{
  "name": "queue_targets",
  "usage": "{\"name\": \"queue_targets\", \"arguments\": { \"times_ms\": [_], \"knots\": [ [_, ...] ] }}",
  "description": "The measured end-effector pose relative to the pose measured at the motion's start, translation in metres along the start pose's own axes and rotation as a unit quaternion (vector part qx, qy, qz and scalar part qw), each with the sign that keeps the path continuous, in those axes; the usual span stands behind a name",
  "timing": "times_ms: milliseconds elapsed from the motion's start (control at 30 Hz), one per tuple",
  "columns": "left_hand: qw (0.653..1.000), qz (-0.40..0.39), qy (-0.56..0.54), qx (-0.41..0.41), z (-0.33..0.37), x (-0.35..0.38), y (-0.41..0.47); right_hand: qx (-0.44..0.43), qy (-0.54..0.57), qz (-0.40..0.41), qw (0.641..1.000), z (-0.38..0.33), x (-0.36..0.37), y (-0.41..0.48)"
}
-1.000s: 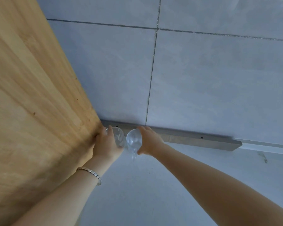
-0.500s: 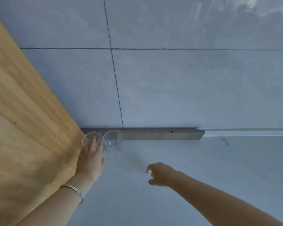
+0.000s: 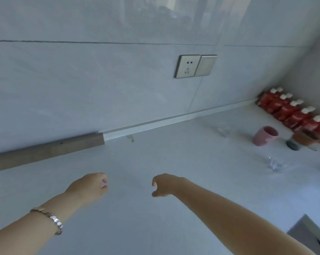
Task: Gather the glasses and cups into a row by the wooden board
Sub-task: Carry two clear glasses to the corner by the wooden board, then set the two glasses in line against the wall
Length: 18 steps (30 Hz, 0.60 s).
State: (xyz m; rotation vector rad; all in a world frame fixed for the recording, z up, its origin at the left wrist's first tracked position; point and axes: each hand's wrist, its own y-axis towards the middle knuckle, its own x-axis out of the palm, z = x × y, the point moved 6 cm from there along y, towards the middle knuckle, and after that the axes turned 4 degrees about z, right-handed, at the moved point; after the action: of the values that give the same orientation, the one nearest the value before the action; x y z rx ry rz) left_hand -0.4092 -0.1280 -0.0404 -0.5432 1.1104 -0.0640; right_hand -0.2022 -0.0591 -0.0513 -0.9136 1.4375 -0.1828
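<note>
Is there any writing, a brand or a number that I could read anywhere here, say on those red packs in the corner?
No text can be read anywhere.
Red packs: any print is too blurred to read.
Wall socket: only holes, no lettering visible.
Pink cup: plain, no label showing.

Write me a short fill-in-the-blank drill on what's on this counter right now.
1. The upright cup is coloured ____.
2. Both hands, left and right, hold ____.
3. The bracelet is on the ____ wrist.
4. The row of red packets has ____ caps.

Missing words: pink; nothing; left; white
</note>
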Motion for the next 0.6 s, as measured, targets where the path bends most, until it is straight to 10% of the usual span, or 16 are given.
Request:
{"name": "queue_targets", "arguments": {
  "times_ms": [367,600],
  "knots": [
    [0.994,-0.056,0.073,0.051,0.298,0.112,0.09,0.1,0.107,0.093,0.985,0.37,-0.052,-0.048],
    [0.991,-0.067,0.095,0.067,0.407,0.135,0.128,0.314,0.131,0.232,0.911,0.546,-0.073,-0.083]
  ]
}}
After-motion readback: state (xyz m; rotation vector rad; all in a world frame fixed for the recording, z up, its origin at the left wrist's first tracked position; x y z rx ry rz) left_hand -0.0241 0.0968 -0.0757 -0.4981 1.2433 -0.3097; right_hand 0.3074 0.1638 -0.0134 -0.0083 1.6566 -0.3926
